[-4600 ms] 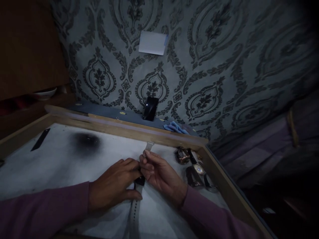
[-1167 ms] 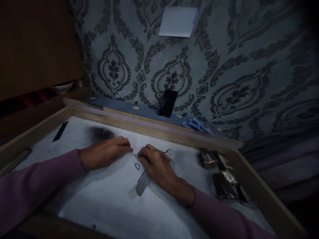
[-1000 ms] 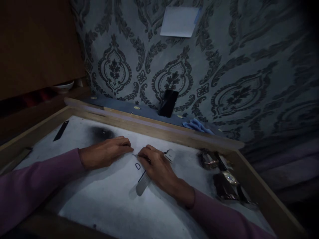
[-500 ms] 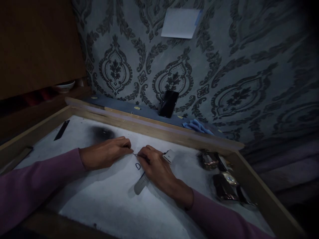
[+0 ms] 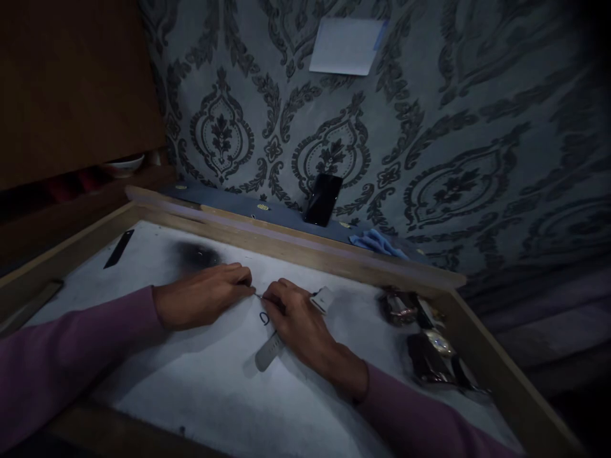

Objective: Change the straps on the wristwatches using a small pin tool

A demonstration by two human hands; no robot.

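Note:
Low over the white surface, my left hand [image 5: 214, 292] is closed in a pinch. Its fingertips meet one end of a thin, shiny metal piece [image 5: 258, 294]. My right hand [image 5: 298, 318] pinches the other end, so the piece spans the small gap between them. From beneath my right hand a light grey watch strap [image 5: 267, 354] sticks out toward me. On that hand's far side shows a pale, boxy part [image 5: 323, 299]; whether it joins the strap is hidden. A small dark loop [image 5: 264, 319] lies just below the fingertips.
A wooden rim [image 5: 296, 245] borders the white work surface [image 5: 200, 381]. Several watches [image 5: 439, 343] lie at right. A dark flat strip [image 5: 119, 249] is at far left. Behind the rim are a phone [image 5: 323, 200] and a blue cloth [image 5: 377, 242], against a patterned wall.
Both hands stay in nearly the same place, still pinching the thin metal piece. The grey strap and the pale part have shifted very slightly to the left.

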